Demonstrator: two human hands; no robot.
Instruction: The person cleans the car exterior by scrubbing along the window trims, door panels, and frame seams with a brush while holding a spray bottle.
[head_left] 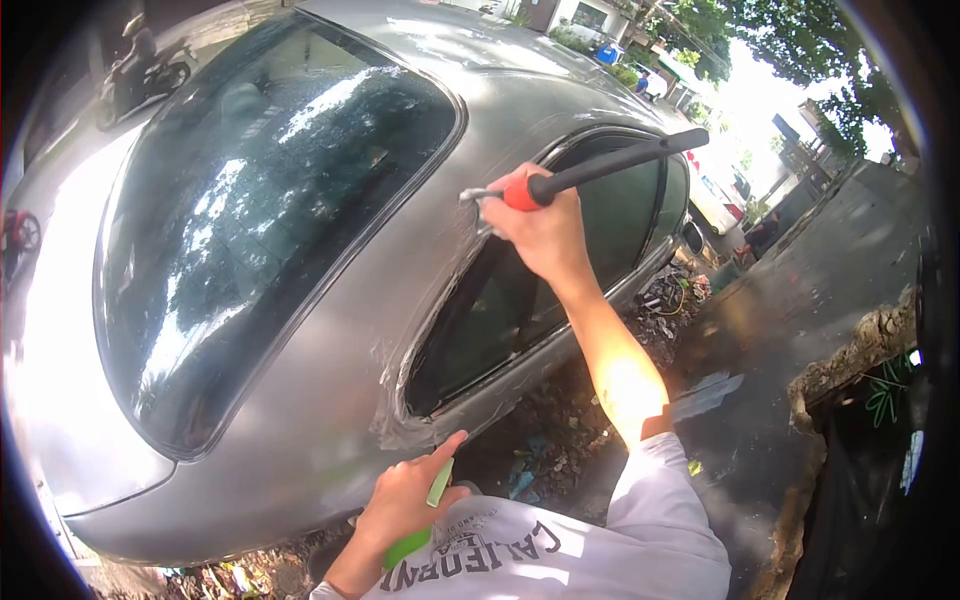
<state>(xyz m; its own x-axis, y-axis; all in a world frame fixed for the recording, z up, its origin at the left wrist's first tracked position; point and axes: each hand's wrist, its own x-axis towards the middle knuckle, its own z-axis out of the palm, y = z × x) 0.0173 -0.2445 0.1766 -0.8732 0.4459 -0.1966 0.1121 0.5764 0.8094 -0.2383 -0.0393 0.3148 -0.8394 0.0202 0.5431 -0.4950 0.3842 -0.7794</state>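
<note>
A silver-grey car (pixel 330 430) fills the view, its rear window and side window facing me. My right hand (pixel 540 235) is closed around a tool with a long black handle and a red collar (pixel 620 165). The tool's small greyish end touches or nearly touches the pillar between the windows; its exact kind is unclear. Pale grey smears (pixel 400 380) run along the side window's (pixel 500 310) rear edge. Low beside the rear panel, my left hand (pixel 410 495) grips a green object (pixel 438 483), partly hidden by the fingers, with the index finger pointing toward the car.
Leaves and litter (pixel 560 440) lie on the ground beside the car. A broken concrete edge (pixel 850 365) runs along the right. A person on a motorcycle (pixel 145 75) is on the road at upper left. Trees and parked vehicles stand farther back.
</note>
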